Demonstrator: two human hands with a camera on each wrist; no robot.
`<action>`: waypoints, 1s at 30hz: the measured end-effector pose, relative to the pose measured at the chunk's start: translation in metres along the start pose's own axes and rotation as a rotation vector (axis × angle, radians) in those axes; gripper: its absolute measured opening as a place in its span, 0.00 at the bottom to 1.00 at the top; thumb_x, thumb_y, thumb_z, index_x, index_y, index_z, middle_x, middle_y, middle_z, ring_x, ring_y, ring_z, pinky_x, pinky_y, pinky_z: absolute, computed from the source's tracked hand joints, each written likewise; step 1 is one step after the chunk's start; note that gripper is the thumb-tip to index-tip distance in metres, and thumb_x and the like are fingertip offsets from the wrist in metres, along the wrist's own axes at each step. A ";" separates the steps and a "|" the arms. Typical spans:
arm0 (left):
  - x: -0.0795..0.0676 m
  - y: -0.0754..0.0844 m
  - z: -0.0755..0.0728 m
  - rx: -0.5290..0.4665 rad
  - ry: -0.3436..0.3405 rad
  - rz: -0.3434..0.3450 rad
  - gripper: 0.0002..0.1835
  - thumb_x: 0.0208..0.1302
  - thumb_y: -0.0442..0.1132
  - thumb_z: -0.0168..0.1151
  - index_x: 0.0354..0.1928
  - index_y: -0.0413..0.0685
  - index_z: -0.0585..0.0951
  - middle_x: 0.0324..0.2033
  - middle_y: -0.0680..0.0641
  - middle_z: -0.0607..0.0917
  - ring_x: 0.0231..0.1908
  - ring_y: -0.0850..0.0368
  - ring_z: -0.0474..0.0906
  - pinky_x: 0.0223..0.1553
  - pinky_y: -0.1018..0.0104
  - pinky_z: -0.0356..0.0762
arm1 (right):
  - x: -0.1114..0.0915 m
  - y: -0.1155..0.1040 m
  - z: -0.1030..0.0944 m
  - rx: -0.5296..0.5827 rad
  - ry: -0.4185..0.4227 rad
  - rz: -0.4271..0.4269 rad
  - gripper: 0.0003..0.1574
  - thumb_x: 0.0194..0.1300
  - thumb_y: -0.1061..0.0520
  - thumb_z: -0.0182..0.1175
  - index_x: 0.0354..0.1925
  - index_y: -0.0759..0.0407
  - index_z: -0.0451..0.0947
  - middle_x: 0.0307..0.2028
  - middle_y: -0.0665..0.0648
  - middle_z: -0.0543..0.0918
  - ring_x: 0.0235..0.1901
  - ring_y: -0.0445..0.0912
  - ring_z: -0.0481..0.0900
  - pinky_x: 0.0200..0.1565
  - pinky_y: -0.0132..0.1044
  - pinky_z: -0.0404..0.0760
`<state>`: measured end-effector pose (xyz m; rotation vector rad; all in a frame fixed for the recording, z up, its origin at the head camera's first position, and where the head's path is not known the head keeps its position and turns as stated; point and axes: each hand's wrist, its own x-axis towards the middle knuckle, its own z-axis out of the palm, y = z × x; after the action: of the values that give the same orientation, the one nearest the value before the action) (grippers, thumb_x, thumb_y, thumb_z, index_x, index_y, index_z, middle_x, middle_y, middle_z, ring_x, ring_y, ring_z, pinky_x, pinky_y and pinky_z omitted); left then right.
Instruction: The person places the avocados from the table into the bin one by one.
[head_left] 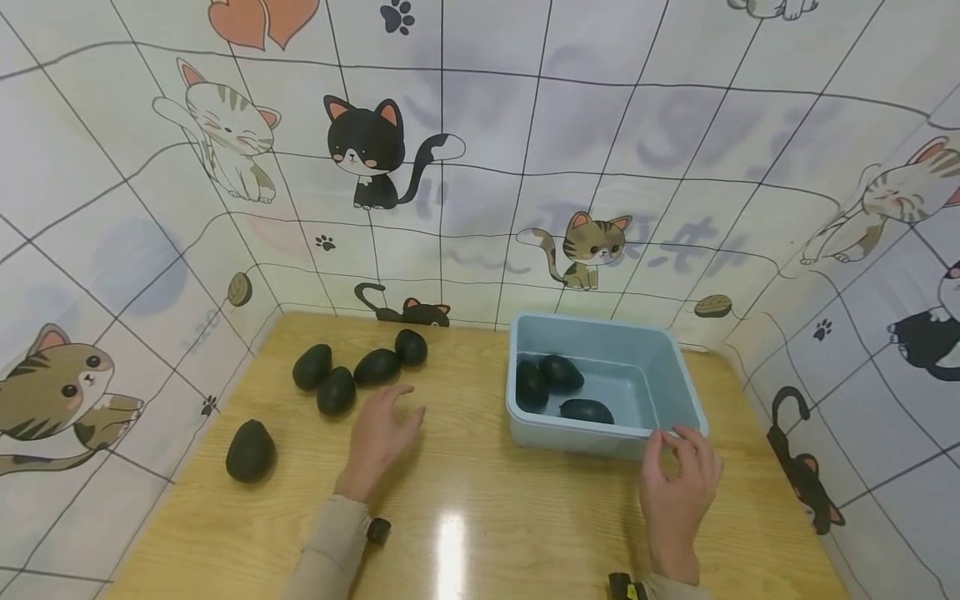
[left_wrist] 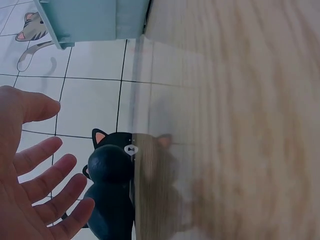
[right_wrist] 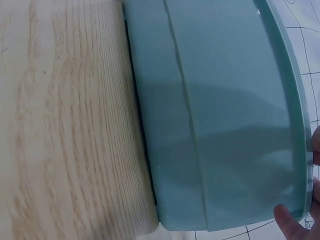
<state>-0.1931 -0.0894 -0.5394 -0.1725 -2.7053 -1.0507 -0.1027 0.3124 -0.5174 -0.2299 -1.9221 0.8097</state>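
My left hand (head_left: 381,433) hovers over the wood table with its fingers spread and holds nothing. Just beyond it lie several dark avocados: one near its fingertips (head_left: 377,367), one farther back (head_left: 411,347), and two more to the left (head_left: 335,392). In the left wrist view, dark avocados (left_wrist: 110,205) show past the fingers. My right hand (head_left: 681,487) pinches the near rim of a light blue plastic bin (head_left: 592,437) by its right corner. Inside the bin, toward its left, rest three avocados (head_left: 587,411). The right wrist view shows the bin's near wall (right_wrist: 225,115) and fingertips (right_wrist: 286,217) at its corner.
A single avocado (head_left: 251,452) stands apart near the left edge of the wood table (head_left: 480,500). White gridded walls (head_left: 495,208) with cartoon cats enclose the table at the back and both sides. The bin stands near the back right.
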 end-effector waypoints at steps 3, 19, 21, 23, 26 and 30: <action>-0.001 -0.003 -0.004 -0.001 -0.003 -0.012 0.24 0.69 0.48 0.72 0.62 0.45 0.84 0.63 0.39 0.85 0.64 0.36 0.80 0.64 0.39 0.79 | 0.000 0.000 0.001 0.010 0.010 -0.010 0.04 0.64 0.71 0.69 0.35 0.75 0.84 0.46 0.71 0.86 0.47 0.64 0.77 0.57 0.29 0.61; -0.005 -0.019 -0.014 -0.002 0.015 -0.042 0.25 0.69 0.49 0.71 0.63 0.45 0.84 0.63 0.40 0.85 0.64 0.37 0.80 0.65 0.40 0.78 | -0.001 0.000 0.002 0.012 0.004 -0.010 0.04 0.65 0.70 0.68 0.36 0.75 0.84 0.47 0.71 0.86 0.47 0.62 0.76 0.56 0.25 0.62; -0.007 -0.019 -0.017 -0.005 0.013 -0.050 0.25 0.69 0.49 0.71 0.63 0.45 0.84 0.63 0.40 0.85 0.64 0.36 0.80 0.63 0.39 0.79 | -0.001 0.000 0.001 0.010 0.006 -0.010 0.04 0.65 0.70 0.68 0.36 0.75 0.84 0.47 0.71 0.86 0.47 0.61 0.76 0.56 0.25 0.62; -0.008 -0.019 -0.020 -0.006 0.016 -0.057 0.25 0.69 0.48 0.71 0.63 0.45 0.84 0.63 0.39 0.85 0.63 0.35 0.81 0.62 0.38 0.79 | -0.001 0.000 0.001 0.005 0.006 -0.009 0.04 0.65 0.70 0.68 0.36 0.75 0.84 0.47 0.71 0.86 0.47 0.61 0.76 0.56 0.25 0.61; -0.009 -0.020 -0.023 -0.008 0.020 -0.062 0.25 0.68 0.48 0.72 0.63 0.44 0.85 0.63 0.38 0.84 0.63 0.34 0.80 0.61 0.38 0.79 | -0.001 0.000 0.001 -0.001 0.006 -0.012 0.04 0.65 0.70 0.68 0.36 0.75 0.84 0.47 0.71 0.86 0.47 0.62 0.76 0.58 0.26 0.61; -0.009 -0.023 -0.025 0.001 0.025 -0.062 0.25 0.68 0.48 0.72 0.62 0.43 0.84 0.63 0.37 0.84 0.63 0.34 0.80 0.62 0.37 0.79 | -0.001 0.000 0.001 0.000 0.006 -0.014 0.04 0.65 0.70 0.68 0.36 0.75 0.84 0.47 0.71 0.86 0.47 0.63 0.76 0.60 0.26 0.61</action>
<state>-0.1845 -0.1237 -0.5391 -0.0753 -2.7044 -1.0610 -0.1034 0.3117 -0.5188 -0.2180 -1.9168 0.7983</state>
